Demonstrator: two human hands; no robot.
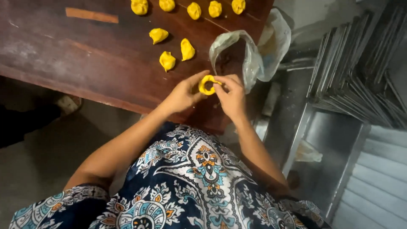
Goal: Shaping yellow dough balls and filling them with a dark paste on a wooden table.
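HANDS: left hand [183, 92] and right hand [230, 95] both pinch 1 yellow dough piece [207, 85] above the counter [97, 63] near edge | DONE: 8 shaped pieces [167, 60] lie farther back (judged well underway) | ROOM: plastic bag [254, 55] right; counter bare left.
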